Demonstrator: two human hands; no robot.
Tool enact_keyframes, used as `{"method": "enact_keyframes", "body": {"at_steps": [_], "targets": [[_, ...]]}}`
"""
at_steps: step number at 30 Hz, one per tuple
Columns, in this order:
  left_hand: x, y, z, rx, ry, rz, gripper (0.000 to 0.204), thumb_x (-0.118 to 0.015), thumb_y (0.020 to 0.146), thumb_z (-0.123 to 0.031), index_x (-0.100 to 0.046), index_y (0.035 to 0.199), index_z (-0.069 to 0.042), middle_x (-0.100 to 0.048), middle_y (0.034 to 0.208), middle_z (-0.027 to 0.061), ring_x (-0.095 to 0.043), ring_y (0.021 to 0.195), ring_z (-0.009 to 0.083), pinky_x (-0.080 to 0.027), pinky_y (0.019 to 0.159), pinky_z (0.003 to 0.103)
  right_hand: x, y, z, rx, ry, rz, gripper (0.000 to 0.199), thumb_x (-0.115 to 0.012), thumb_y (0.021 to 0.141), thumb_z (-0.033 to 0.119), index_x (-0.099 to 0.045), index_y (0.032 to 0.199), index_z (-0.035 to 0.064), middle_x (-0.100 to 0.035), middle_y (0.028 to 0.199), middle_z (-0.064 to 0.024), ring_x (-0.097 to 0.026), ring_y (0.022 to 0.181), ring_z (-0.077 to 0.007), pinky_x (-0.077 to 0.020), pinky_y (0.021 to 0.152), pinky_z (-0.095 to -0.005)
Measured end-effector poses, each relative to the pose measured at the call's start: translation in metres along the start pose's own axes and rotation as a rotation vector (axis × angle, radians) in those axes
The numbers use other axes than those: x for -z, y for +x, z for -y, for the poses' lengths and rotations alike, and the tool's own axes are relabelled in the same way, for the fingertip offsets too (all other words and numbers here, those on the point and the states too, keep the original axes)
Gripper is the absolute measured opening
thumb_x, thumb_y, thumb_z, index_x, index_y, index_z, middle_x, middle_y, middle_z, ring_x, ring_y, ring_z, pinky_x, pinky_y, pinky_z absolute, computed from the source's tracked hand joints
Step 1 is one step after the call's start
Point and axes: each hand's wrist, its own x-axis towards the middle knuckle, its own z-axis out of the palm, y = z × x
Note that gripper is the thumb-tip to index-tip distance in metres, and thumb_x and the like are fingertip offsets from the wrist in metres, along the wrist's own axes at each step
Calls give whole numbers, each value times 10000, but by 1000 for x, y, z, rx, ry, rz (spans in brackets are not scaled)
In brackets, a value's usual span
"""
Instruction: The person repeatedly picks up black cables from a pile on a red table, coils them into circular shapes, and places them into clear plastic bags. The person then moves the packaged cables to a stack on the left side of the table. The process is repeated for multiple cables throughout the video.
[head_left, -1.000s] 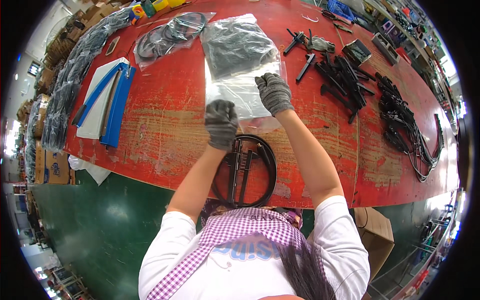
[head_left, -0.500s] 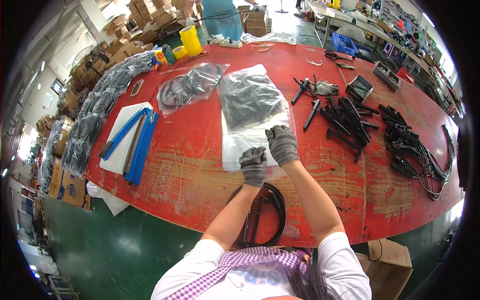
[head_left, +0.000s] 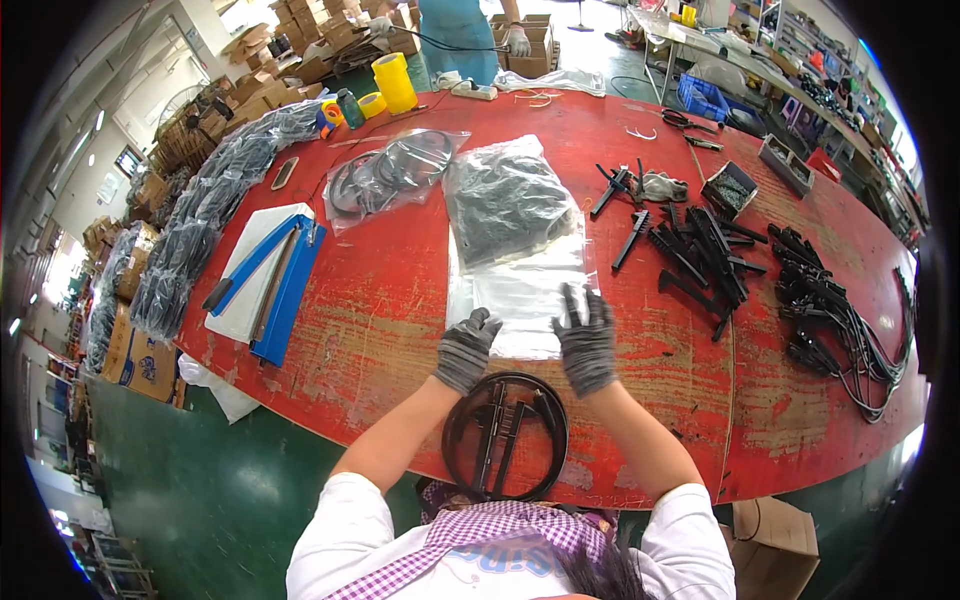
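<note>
Both my hands wear grey knit gloves. A stack of flat clear plastic bags (head_left: 515, 310) lies on the table in front of me. My left hand (head_left: 466, 352) is at the stack's near left corner, fingers loosely bent with nothing visible in them. At the near right edge my right hand (head_left: 587, 345) rests with fingers spread. Over the far part of the stack lies a filled clear bag (head_left: 510, 200) with dark contents. Between my forearms, by the near table edge, sits a black cable coil (head_left: 562, 440) with black slotted bars (head_left: 492, 440) inside the ring.
Left stands a blue sealer-like tool (head_left: 285, 300); beyond it are bagged cables (head_left: 390, 175) and yellow tape rolls (head_left: 395, 85). Right are black plastic parts (head_left: 710, 255), a box of screws (head_left: 730, 190) and black cables (head_left: 850, 330). Across the table a person (head_left: 460, 40) holds cables.
My hands have moved apart and closer to me; the right has spread its fingers. The coil with the bars shows more fully. The person opposite has shifted the cables to the right.
</note>
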Motion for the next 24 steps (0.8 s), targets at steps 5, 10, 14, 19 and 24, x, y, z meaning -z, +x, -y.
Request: {"method": "enact_keyframes", "body": {"at_steps": [5, 10, 14, 19, 24], "targets": [[0, -15, 2, 273, 113, 230, 297, -484, 821, -220, -571, 1072, -86, -591, 987, 163, -624, 756, 277, -500, 619, 400, 29, -17, -21, -36, -243, 622, 296, -465, 814, 230, -579, 1064, 122, -597, 1012, -93, -523, 973, -257, -415, 776, -448], [-25, -23, 26, 180, 238, 304, 392, -444, 816, -146, -512, 1192, -59, -579, 842, 164, -622, 716, 269, -500, 601, 400, -31, -44, -26, -34, -57, 543, 389, -506, 759, 190, -535, 1141, 123, -613, 747, -69, -577, 737, -242, -426, 579, -412], [-59, -45, 59, -21, 262, 255, 557, -424, 804, -147, -318, 1345, -65, -575, 828, 152, -591, 608, 250, -451, 481, 400, -51, -65, -24, 127, 165, 207, 578, -546, 720, 170, -409, 1277, 110, -578, 655, -109, -560, 579, -274, -427, 507, -410], [-40, -112, 55, -401, 204, -45, 579, -443, 800, -158, -293, 1340, -11, -569, 767, 127, -550, 538, 227, -416, 423, 373, 3, -142, -10, 269, 260, 514, 132, -559, 688, 201, -603, 781, 120, -567, 568, -92, -575, 519, -259, -432, 433, -378], [-6, -192, 33, -183, -164, 342, 389, -456, 803, -217, -506, 1151, -51, -571, 713, 99, -567, 571, 219, -430, 442, 379, 73, -192, 35, 350, 184, 667, 395, -518, 766, 306, -551, 1129, 152, -533, 554, -51, -563, 519, -202, -410, 435, -362]]}}
